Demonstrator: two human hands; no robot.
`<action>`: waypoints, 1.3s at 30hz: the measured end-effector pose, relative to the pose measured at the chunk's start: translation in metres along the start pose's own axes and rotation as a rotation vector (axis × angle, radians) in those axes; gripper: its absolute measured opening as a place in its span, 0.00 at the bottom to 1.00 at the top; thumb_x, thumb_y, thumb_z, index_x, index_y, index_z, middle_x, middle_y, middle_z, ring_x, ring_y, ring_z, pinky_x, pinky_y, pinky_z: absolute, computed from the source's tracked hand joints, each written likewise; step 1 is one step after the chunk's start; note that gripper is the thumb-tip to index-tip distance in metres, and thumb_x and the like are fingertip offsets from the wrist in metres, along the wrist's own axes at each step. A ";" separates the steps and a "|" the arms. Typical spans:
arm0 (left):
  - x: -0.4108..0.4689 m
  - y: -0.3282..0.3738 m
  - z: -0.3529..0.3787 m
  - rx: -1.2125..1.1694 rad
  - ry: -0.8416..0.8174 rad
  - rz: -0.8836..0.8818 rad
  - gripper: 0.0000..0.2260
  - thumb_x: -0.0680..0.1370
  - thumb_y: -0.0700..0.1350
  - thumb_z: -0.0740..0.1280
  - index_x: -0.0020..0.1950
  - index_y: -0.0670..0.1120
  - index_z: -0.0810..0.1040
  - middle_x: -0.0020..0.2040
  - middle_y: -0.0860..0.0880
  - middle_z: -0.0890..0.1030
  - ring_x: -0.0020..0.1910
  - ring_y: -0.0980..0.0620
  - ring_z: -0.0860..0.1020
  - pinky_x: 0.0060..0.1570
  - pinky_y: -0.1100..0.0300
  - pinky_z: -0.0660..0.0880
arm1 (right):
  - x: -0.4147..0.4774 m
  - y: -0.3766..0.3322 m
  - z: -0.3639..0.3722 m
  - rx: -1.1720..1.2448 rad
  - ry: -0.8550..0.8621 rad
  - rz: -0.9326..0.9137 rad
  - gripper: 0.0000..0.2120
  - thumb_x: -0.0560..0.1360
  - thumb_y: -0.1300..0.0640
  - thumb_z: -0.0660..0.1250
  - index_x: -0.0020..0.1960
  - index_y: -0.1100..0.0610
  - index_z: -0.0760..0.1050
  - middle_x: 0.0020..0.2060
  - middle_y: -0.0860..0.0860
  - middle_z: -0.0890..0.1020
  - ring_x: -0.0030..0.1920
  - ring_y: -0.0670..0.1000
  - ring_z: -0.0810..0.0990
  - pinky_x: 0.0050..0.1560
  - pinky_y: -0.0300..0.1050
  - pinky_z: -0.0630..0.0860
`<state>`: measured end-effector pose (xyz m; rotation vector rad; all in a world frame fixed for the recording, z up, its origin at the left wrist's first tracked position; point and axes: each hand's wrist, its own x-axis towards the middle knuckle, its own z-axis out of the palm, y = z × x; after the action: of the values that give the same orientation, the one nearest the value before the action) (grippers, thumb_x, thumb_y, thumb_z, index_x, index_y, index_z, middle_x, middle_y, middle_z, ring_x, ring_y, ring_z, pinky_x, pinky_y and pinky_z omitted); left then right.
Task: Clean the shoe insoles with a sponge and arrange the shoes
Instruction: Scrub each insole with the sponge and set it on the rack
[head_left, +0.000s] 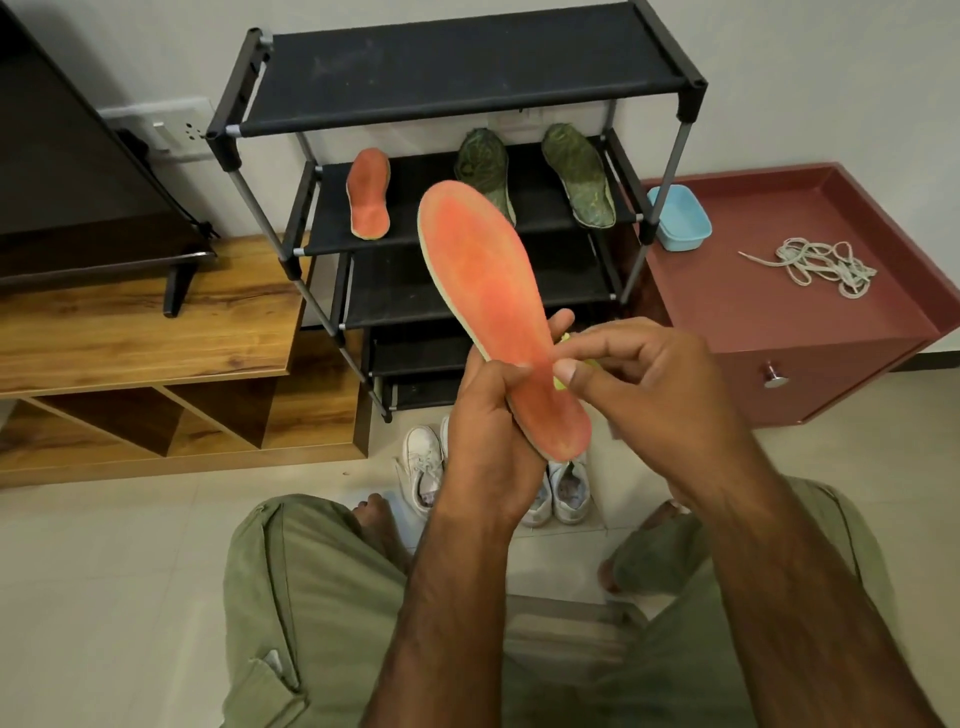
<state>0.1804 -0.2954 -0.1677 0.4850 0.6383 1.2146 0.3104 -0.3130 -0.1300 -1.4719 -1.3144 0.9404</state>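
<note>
Both hands hold one orange insole (483, 275), its toe end pointing away. The left hand (483, 431) grips the heel end from the left, and the right hand (649, 395) pinches the right edge, thumb on top. Beyond the hands, a shoe rack (457, 78) shelf carries a second orange insole (368, 195) and two green insoles (485, 166) – white shoes (423, 467) stand on the floor below the hands.

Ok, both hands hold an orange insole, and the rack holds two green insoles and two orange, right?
No: the head view shows one orange insole on the rack, not two. The green insoles are there, and the left hand and right hand hold the other insole.
</note>
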 end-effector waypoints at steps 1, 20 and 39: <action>0.000 0.002 0.001 -0.048 -0.011 0.002 0.25 0.78 0.34 0.54 0.76 0.43 0.66 0.68 0.38 0.79 0.69 0.40 0.77 0.70 0.41 0.72 | 0.000 -0.001 0.001 0.039 0.032 -0.010 0.10 0.75 0.61 0.76 0.49 0.46 0.86 0.50 0.43 0.85 0.50 0.43 0.86 0.48 0.43 0.82; -0.008 0.003 0.008 0.004 0.125 -0.147 0.23 0.86 0.54 0.54 0.67 0.38 0.77 0.58 0.40 0.85 0.60 0.46 0.83 0.65 0.52 0.77 | 0.005 -0.010 0.019 -0.569 0.085 -0.207 0.07 0.77 0.53 0.73 0.53 0.45 0.86 0.50 0.46 0.82 0.51 0.48 0.79 0.54 0.48 0.79; 0.005 0.001 -0.008 -0.067 0.166 0.070 0.25 0.86 0.56 0.55 0.78 0.44 0.65 0.72 0.37 0.75 0.71 0.40 0.75 0.68 0.43 0.75 | -0.001 0.001 -0.005 -0.291 0.183 -0.019 0.07 0.75 0.57 0.77 0.50 0.46 0.86 0.41 0.40 0.85 0.38 0.39 0.83 0.38 0.31 0.78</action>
<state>0.1749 -0.2906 -0.1741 0.3551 0.7238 1.3477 0.3158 -0.3145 -0.1296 -1.7184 -1.3676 0.6030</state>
